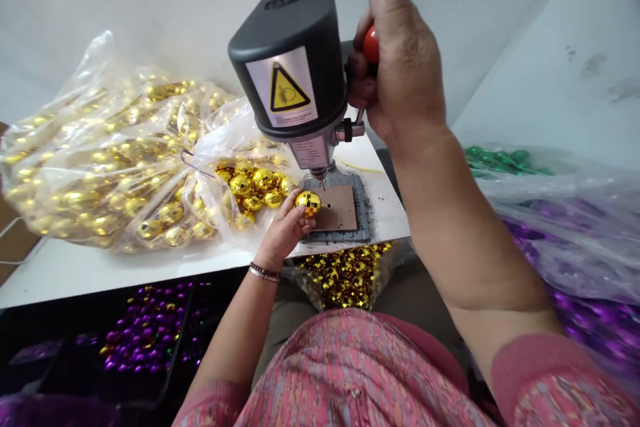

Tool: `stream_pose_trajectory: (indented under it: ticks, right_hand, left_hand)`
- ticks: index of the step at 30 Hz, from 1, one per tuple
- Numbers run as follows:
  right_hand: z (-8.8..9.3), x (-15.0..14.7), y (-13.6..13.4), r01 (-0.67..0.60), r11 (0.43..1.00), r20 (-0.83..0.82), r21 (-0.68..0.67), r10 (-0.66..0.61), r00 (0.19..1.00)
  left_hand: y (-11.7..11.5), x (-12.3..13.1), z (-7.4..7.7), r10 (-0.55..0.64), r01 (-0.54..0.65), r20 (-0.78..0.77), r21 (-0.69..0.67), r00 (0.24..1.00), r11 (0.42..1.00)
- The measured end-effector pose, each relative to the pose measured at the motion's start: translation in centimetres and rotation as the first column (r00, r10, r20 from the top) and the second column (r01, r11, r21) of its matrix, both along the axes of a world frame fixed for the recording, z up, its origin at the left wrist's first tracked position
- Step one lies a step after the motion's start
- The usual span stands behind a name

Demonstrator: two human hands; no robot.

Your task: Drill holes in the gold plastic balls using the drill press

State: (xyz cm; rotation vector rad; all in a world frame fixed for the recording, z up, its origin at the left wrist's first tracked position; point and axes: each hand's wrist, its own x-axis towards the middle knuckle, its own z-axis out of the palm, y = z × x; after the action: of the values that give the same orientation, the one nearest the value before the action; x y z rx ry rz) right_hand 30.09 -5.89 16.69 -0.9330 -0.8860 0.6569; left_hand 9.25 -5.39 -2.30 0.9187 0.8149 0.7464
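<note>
Between the fingers of my left hand (284,232) is a shiny gold faceted ball (308,203). It is held just left of and below the thin bit (323,183) of a small black drill press (290,33). My right hand (407,60) is raised beside the machine's head, its fingers wrapped round the red knob (371,45) of the feed lever, thumb pointing up. Under the bit lies a brown board (343,208) with a small dark hole, on the grey machine base (364,197). Dark shavings are scattered on and around the base.
A large clear bag of gold balls (100,167) fills the table's left side, with loose gold balls (253,181) at its mouth. More gold pieces (345,273) lie in a bag at my lap. Purple balls (145,333) are at lower left; purple and green bags (560,227) stand right.
</note>
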Motion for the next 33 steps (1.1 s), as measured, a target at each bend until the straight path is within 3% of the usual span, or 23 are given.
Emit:
stream_pose_trajectory:
  ticks: [7,13,18,21,24,29,33]
  right_hand:
    - [-0.4,0.1,0.3,-0.031,0.998,-0.023,0.046,0.032,0.999]
    - [-0.4,0.4,-0.2,-0.085,0.996,0.003,0.013,0.085,0.996]
    - [-0.4,0.4,-0.5,-0.100,0.995,-0.008,0.018,0.100,0.995]
    - [-0.5,0.4,-0.6,-0.113,0.993,-0.021,0.018,0.113,0.993]
    - [-0.4,0.6,-0.5,-0.169,0.985,-0.040,0.014,0.170,0.985]
    - [-0.6,0.6,-0.6,-0.140,0.990,-0.004,0.004,0.140,0.990]
    - [-2.4,0.2,-2.1,-0.037,0.983,0.179,0.181,0.004,0.984]
  left_hand:
    - [0.5,1.0,0.3,0.019,-0.017,-0.145,0.017,0.989,1.000]
    - [0.5,2.3,0.7,0.017,0.033,-0.316,0.152,0.948,0.988]
    - [0.6,2.9,0.9,0.026,0.130,-0.503,0.272,0.864,0.953]
    - [0.9,3.3,0.8,0.080,0.204,-0.603,0.388,0.794,0.899]
    - [1.1,3.7,0.6,0.137,0.239,-0.610,0.494,0.780,0.836]
    - [1.0,4.2,0.4,0.138,0.218,-0.569,0.512,0.811,0.831]
    - [0.9,4.2,0.2,0.133,0.244,-0.607,0.497,0.784,0.833]
